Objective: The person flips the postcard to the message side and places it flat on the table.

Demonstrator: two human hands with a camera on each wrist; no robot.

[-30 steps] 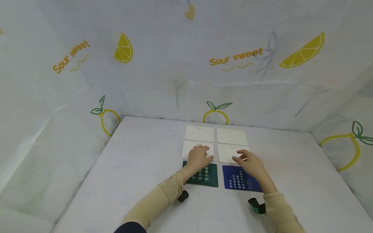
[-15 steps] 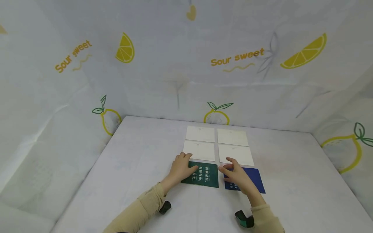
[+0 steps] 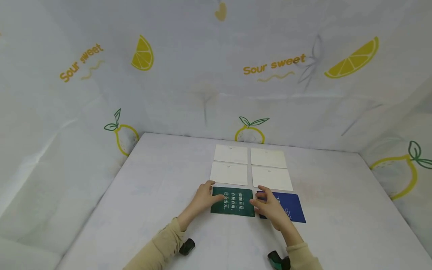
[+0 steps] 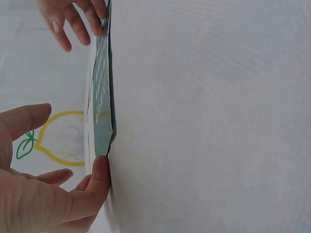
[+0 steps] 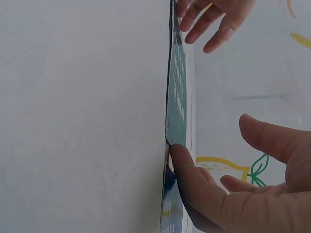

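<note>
A green card (image 3: 236, 206) with white writing lies on the table in the head view, between both hands. My left hand (image 3: 204, 197) is at its left edge, thumb apart from the other fingers; in the left wrist view a fingertip (image 4: 100, 167) meets the card's end. My right hand (image 3: 273, 210) reaches to the green card's right edge, partly covering a blue card (image 3: 296, 208) beside it. A fingertip (image 5: 180, 153) touches the green card's end in the right wrist view, thumb raised. Neither hand's fingers close round a card.
Behind the coloured cards lie two rows of white cards, a near left one (image 3: 229, 174), a near right one (image 3: 271, 179), a far left one (image 3: 231, 153) and a far right one (image 3: 268, 158). Dark objects (image 3: 186, 246) show by the sleeves. A lemon-printed cloth (image 3: 182, 112) hangs behind.
My left hand has moved left and nearer, off the white card to the green card's left edge. My right hand has come left and nearer, from the white card to between the green and blue cards.
</note>
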